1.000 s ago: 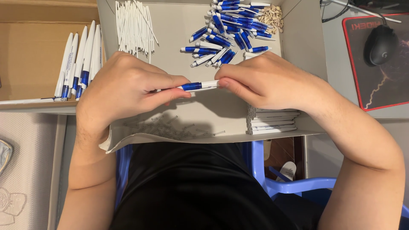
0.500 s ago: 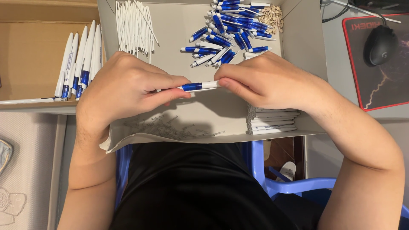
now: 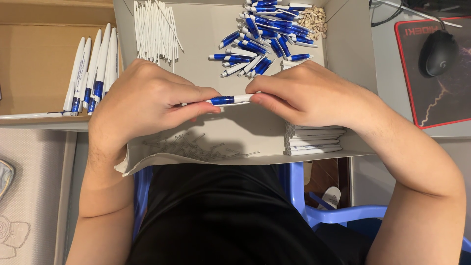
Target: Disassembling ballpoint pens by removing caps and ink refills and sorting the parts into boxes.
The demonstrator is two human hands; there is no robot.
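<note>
While finished pens (image 3: 93, 68) lie left of the grey tray (image 3: 206, 32), we pinch one blue-and-white pen (image 3: 229, 100) over its middle: left hand (image 3: 147, 100) on the blue grip end, right hand (image 3: 309, 93) on the white barrel. We judge this the joining step; next comes pressing the halves together.

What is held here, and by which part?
A blue-and-white pen, held level by both ends: the left hand pinches the blue grip end, the right hand the white barrel end.
</note>
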